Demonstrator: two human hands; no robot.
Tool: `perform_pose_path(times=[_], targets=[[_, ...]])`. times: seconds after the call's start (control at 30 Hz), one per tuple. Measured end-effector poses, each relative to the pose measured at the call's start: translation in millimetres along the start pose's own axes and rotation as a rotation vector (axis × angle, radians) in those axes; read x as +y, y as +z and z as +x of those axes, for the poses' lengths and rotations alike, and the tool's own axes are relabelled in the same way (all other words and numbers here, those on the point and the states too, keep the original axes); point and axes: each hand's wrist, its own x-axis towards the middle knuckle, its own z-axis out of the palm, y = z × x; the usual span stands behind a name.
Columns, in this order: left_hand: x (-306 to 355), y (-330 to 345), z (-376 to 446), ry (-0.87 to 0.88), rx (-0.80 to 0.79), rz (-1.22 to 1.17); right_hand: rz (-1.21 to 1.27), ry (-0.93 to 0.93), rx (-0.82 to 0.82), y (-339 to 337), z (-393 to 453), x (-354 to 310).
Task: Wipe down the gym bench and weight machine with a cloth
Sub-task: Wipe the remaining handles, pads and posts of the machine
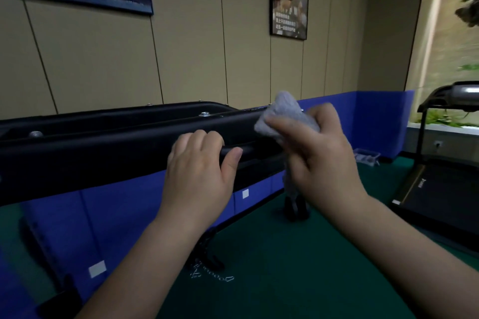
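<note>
Green floor (pixel 285 267) under black machine bar (pixel 103 153); left hand (pixel 199 176) grips it, right hand (pixel 318 160) clutches cloth (pixel 285 114).

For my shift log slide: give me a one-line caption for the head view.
Left hand grips the black machine bar while the right hand holds a grey cloth against it.

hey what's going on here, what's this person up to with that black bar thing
A person is wiping gym equipment. Their right hand holds a bunched grey cloth against the black frame bar of a weight machine, while their left hand curls over a black handle on that bar, apparently steadying it. A treadmill stands to the right on the green floor, and a metal chain lies below.
</note>
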Motion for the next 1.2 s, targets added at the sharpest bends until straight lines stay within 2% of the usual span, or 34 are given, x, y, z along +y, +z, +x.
perform_pose_path(times=[0.13, 0.2, 0.27, 0.33, 0.47, 0.63, 0.73, 0.9, 1.07, 1.2], targets=[[0, -1, 0, 0.007, 0.004, -0.001, -0.251, -0.191, -0.287, -1, 20, -9], [-1, -1, 0, 0.011, 0.006, -0.006, -0.32, -0.19, -0.358, -14, 26, 0], [-1, 0, 0, 0.006, 0.016, -0.01, -0.385, -0.127, -0.335, -29, 38, 10], [-1, 1, -1, 0.003, 0.018, -0.014, -0.314, -0.066, -0.274, -36, 44, 12], [-1, 1, -1, 0.0, 0.034, -0.021, -0.208, -0.25, -0.426, -13, 35, -6], [-2, 1, -1, 0.009, 0.017, -0.022, -0.35, -0.191, -0.496, -10, 63, -5], [-4, 1, -1, 0.014, 0.025, -0.018, -0.173, -0.166, -0.421, -11, 46, -4], [-3, 2, 0, 0.013, 0.03, -0.029, -0.177, -0.041, -0.161, 7, -26, -5], [-3, 1, -1, 0.004, 0.015, -0.037, -0.125, 0.045, 0.038, 19, -47, -14], [-2, 0, -1, 0.008, 0.013, -0.045, -0.157, 0.123, 0.035, 38, -51, -28]])
